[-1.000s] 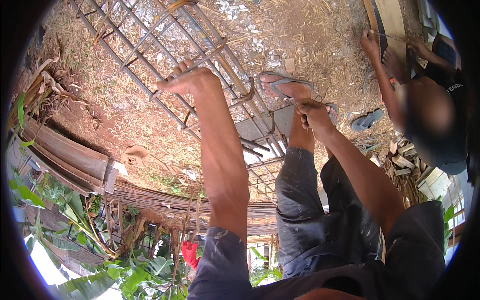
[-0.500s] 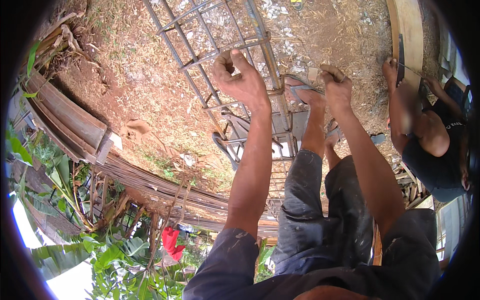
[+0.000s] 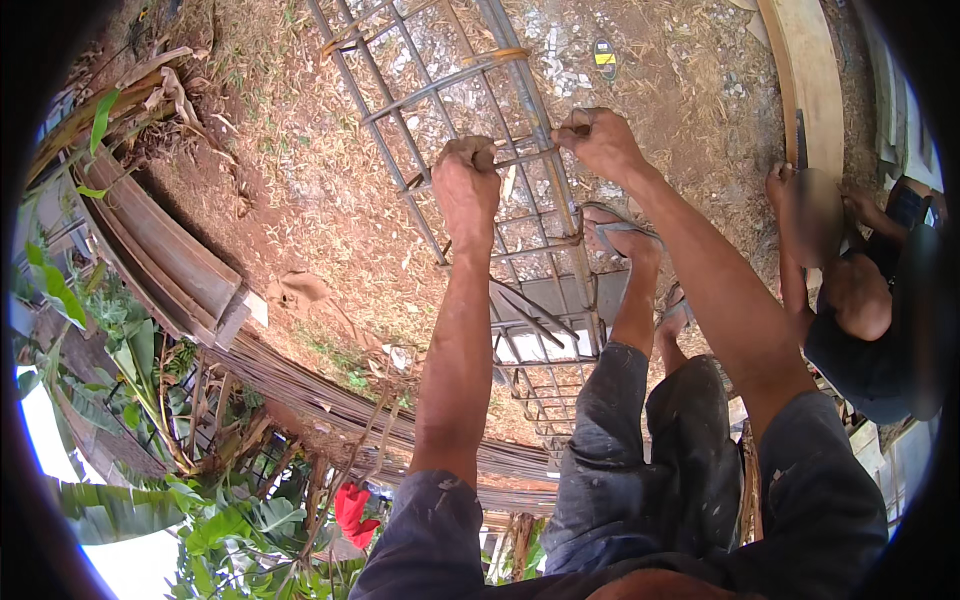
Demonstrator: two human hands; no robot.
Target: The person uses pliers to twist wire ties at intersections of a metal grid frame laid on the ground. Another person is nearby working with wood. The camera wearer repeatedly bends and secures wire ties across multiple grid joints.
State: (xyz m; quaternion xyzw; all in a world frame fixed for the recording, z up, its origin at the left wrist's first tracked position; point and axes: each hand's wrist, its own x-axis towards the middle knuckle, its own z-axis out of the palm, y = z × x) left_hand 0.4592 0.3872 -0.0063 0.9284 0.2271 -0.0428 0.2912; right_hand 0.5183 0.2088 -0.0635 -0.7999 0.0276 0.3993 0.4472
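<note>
A cage of steel rebar [image 3: 573, 222], long bars tied with square stirrups, runs from the top of the view down toward my legs. My left hand [image 3: 466, 195] is closed at a stirrup [image 3: 522, 157] that crosses the cage. At the same stirrup's other end, by the right-hand long bar, my right hand [image 3: 608, 145] is closed with its fingers pinched. The stirrup passes between my two hands; my fingers hide its ends. Two loose dark rods [image 3: 535, 312] lie slanted in the cage nearer to me.
My sandalled foot [image 3: 625, 240] stands close beside the cage. At the right, a person [image 3: 865, 300] in dark clothes is bent beside a wooden plank [image 3: 805, 70], near a handsaw [image 3: 801, 140]. Long boards [image 3: 165, 245] and a bundle of thin rods [image 3: 330, 400] lie to the left.
Both hands have come onto the stirrup from either side of the cage. My left hand, loosely curled before, has closed; my right moved left and farther away. The view has shifted slightly.
</note>
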